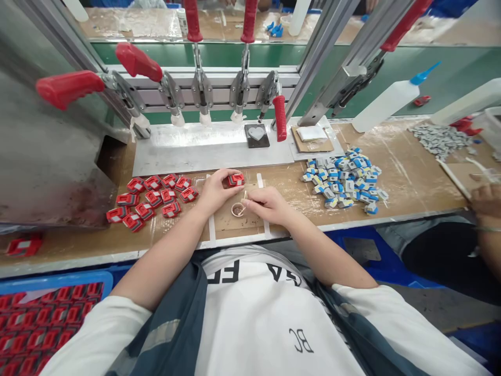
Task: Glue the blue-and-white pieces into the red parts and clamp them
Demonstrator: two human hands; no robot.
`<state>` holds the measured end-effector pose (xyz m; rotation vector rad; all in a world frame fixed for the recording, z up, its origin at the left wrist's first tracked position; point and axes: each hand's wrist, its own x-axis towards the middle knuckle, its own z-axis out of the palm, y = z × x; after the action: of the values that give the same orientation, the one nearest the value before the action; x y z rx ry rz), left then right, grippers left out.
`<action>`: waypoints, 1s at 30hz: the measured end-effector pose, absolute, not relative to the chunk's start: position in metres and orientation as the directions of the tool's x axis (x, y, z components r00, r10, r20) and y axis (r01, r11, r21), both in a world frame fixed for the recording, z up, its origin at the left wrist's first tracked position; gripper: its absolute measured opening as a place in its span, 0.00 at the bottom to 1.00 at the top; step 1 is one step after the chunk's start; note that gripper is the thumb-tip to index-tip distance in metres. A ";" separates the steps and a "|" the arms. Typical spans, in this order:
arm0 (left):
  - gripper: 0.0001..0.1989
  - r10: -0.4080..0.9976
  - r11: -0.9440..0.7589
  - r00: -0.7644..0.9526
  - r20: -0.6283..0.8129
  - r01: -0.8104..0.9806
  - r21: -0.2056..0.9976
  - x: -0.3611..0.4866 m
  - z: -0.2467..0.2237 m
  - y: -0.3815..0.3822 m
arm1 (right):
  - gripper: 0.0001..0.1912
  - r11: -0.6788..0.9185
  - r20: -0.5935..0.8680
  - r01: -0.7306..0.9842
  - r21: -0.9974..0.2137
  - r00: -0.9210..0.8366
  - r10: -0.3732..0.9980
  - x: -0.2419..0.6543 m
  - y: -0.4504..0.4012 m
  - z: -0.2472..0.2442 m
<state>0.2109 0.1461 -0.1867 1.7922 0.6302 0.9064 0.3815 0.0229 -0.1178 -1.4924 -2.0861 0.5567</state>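
My left hand [217, 191] is closed on a small red plastic part [236, 179], gripped by its edge just above the bench. In my right hand [268, 204] a thin light-coloured stick [245, 197] is pinched, its lower end reaching into a small round ring-like cup [237, 209]. The cup rests on a brown board [235, 227] with white tape strips along its sides. Left of my left hand lie several similar red parts [154, 198]. To the right of my right hand is a heap of small blue, white and yellow parts [346, 180].
Toggle clamps with red handles [281, 118] stand behind a metal plate [188, 149]. A dark block with a heart shape [257, 136] lies on it. White bottle [387, 104] leans at right, near a grey pile [440, 139] and another person's hand [487, 201]. A blue crate [105, 284] holds red parts.
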 end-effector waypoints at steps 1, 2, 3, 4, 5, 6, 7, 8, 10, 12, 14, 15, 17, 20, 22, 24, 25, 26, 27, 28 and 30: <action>0.18 0.750 -0.380 0.591 0.298 0.016 0.925 0.210 -0.187 0.147 | 0.30 0.314 0.168 0.721 -0.617 -0.269 0.948 0.382 0.023 -0.118; 0.18 0.748 -0.380 0.593 0.297 0.016 0.925 0.210 -0.187 0.147 | 0.31 0.318 0.172 0.701 -0.639 -0.273 0.947 0.383 0.023 -0.118; 0.18 0.750 -0.373 0.593 0.294 0.012 0.928 0.210 -0.187 0.148 | 0.31 0.320 0.179 0.679 -0.661 -0.271 0.946 0.385 0.024 -0.119; 0.18 0.752 -0.360 0.593 0.287 0.004 0.933 0.210 -0.187 0.149 | 0.32 0.319 0.193 0.658 -0.682 -0.260 0.946 0.386 0.024 -0.118; 0.19 0.753 -0.343 0.596 0.278 -0.006 0.939 0.211 -0.188 0.149 | 0.32 0.315 0.215 0.638 -0.703 -0.231 0.949 0.387 0.025 -0.118; 0.19 0.752 -0.326 0.602 0.268 -0.014 0.945 0.212 -0.188 0.150 | 0.33 0.305 0.247 0.620 -0.723 -0.181 0.952 0.388 0.026 -0.118; 0.19 0.749 -0.312 0.610 0.258 -0.019 0.950 0.212 -0.188 0.150 | 0.33 0.288 0.283 0.606 -0.742 -0.107 0.953 0.389 0.028 -0.117; 0.19 0.745 -0.302 0.619 0.248 -0.019 0.953 0.212 -0.187 0.150 | 0.34 0.262 0.317 0.596 -0.759 -0.014 0.948 0.390 0.030 -0.117; 0.19 0.740 -0.293 0.631 0.231 -0.006 0.956 0.212 -0.186 0.149 | 0.35 0.199 0.363 0.579 -0.791 0.181 0.914 0.389 0.036 -0.117; 0.19 0.744 -0.292 0.630 0.221 0.011 0.956 0.212 -0.183 0.148 | 0.35 0.145 0.372 0.563 -0.814 0.312 0.874 0.387 0.044 -0.117; 0.20 0.752 -0.298 0.623 0.217 0.028 0.954 0.212 -0.181 0.147 | 0.35 0.122 0.362 0.553 -0.824 0.349 0.864 0.385 0.051 -0.118; 0.20 0.755 -0.302 0.620 0.215 0.036 0.953 0.212 -0.181 0.147 | 0.36 0.119 0.357 0.552 -0.825 0.346 0.868 0.384 0.054 -0.119; 0.19 0.759 -0.316 0.615 0.216 0.057 0.947 0.212 -0.180 0.147 | 0.36 0.122 0.355 0.554 -0.823 0.337 0.872 0.383 0.058 -0.121; 0.18 0.761 -0.355 0.606 0.233 0.088 0.931 0.213 -0.179 0.146 | 0.36 0.122 0.354 0.558 -0.821 0.330 0.875 0.383 0.059 -0.125; 0.17 0.759 -0.381 0.603 0.246 0.104 0.919 0.213 -0.179 0.145 | 0.36 0.115 0.343 0.557 -0.822 0.323 0.882 0.383 0.059 -0.127; 0.16 0.758 -0.395 0.602 0.252 0.117 0.911 0.213 -0.178 0.145 | 0.36 0.106 0.327 0.555 -0.825 0.315 0.891 0.383 0.059 -0.128; 0.16 0.759 -0.398 0.601 0.252 0.122 0.909 0.213 -0.178 0.145 | 0.36 0.104 0.322 0.554 -0.826 0.313 0.894 0.383 0.059 -0.129; 0.17 0.760 -0.400 0.600 0.250 0.129 0.907 0.213 -0.177 0.145 | 0.36 0.103 0.319 0.553 -0.827 0.311 0.895 0.383 0.059 -0.129; 0.17 0.761 -0.402 0.600 0.247 0.136 0.906 0.213 -0.177 0.145 | 0.36 0.104 0.319 0.551 -0.828 0.311 0.895 0.382 0.059 -0.129; 0.17 0.761 -0.405 0.600 0.245 0.144 0.903 0.213 -0.177 0.145 | 0.36 0.107 0.322 0.549 -0.829 0.311 0.894 0.382 0.059 -0.129; 0.18 0.761 -0.412 0.600 0.245 0.155 0.898 0.213 -0.177 0.145 | 0.35 0.112 0.325 0.546 -0.830 0.311 0.893 0.382 0.059 -0.129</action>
<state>0.2134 0.1448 -0.1769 1.9030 0.7340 0.8244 0.3817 0.0595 -0.1295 -1.5588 -1.3582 0.4277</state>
